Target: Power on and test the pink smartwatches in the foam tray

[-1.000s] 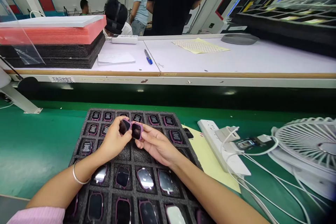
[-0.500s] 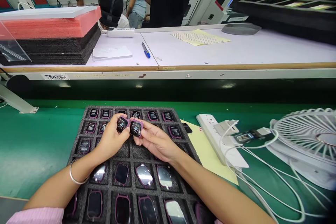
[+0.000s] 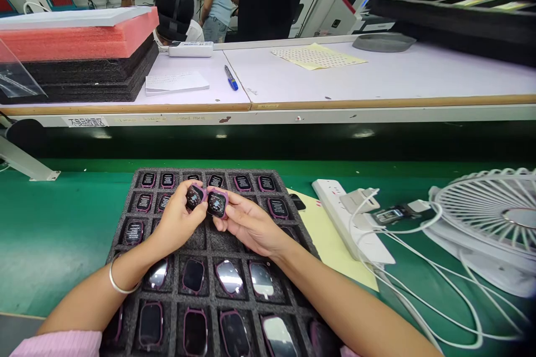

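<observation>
My left hand [image 3: 181, 216] grips a purple-rimmed smartwatch body [image 3: 195, 196] between thumb and fingers. In my right hand [image 3: 248, 221] is a second smartwatch body [image 3: 218, 203], held by its right edge. The two stand side by side, faces toward me, lit dials showing; their near edges almost meet. Below them lies a dark foam tray [image 3: 218, 302] divided into compartments. Several more watch bodies rest in it: those toward the back, like one watch [image 3: 134, 231], show lines of white text, while nearer ones, such as another watch [image 3: 195, 332], have dark or reflecting screens. My forearms hide part of the tray.
Right of the tray are a yellow sheet [image 3: 335, 245], a white power strip [image 3: 349, 223], tangled cables and a white fan [image 3: 489, 217]. A raised shelf [image 3: 259, 83] behind carries stacked foam [image 3: 84, 56], a paper pad [image 3: 176, 83] and a pen [image 3: 230, 78]. People are beyond it.
The camera view has shifted very slightly. Both hands keep their hold on the two watch bodies, with hardly any movement.
</observation>
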`<state>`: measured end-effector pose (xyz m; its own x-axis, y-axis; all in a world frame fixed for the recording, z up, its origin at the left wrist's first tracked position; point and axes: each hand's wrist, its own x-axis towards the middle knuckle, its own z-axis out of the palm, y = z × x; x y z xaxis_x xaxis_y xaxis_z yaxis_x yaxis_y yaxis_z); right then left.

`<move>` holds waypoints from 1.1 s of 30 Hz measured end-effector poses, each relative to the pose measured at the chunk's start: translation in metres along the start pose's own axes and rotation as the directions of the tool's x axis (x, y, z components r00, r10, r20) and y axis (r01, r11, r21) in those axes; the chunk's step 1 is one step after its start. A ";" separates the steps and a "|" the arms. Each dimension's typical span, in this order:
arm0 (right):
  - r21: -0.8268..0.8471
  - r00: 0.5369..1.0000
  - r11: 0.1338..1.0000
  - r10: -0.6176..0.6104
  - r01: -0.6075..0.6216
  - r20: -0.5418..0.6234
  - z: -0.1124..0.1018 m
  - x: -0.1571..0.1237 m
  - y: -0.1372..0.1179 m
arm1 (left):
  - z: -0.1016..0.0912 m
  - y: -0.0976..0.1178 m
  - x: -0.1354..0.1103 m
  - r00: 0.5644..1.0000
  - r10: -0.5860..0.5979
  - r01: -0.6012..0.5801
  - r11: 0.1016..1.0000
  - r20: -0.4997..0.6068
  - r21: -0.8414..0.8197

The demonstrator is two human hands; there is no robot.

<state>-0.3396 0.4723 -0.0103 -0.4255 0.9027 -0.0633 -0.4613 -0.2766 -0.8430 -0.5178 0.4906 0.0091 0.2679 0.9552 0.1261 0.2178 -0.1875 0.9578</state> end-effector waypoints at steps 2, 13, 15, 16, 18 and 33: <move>-0.001 1.000 1.000 -0.003 0.003 0.007 0.000 0.000 0.000 | 0.000 0.000 0.000 1.000 0.001 -0.001 1.000 0.004 0.016; 0.014 1.000 1.000 -0.026 0.026 0.007 -0.002 0.000 0.001 | 0.000 -0.004 0.000 0.999 -0.001 0.000 1.000 0.033 0.025; -0.003 1.000 1.000 -0.027 0.027 0.005 -0.002 0.000 0.000 | 0.000 -0.003 0.000 0.999 -0.002 0.000 0.999 0.037 0.037; -0.010 1.000 0.999 -0.030 0.030 0.004 -0.002 0.000 0.000 | 0.000 -0.003 0.000 0.999 -0.005 0.003 0.999 0.033 0.036; -0.008 0.999 0.999 -0.039 0.039 -0.005 -0.001 0.000 -0.001 | 0.000 -0.003 0.001 1.000 -0.009 0.009 1.000 0.018 0.015; 0.102 0.998 0.993 -0.062 0.059 0.031 -0.003 0.000 -0.002 | 0.003 0.000 0.002 0.999 -0.002 -0.002 0.996 -0.044 -0.088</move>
<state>-0.3363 0.4743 -0.0107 -0.4198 0.9076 0.0059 -0.5626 -0.2551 -0.7863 -0.5146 0.4919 0.0086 0.2259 0.9647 0.1357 0.1334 -0.1686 0.9766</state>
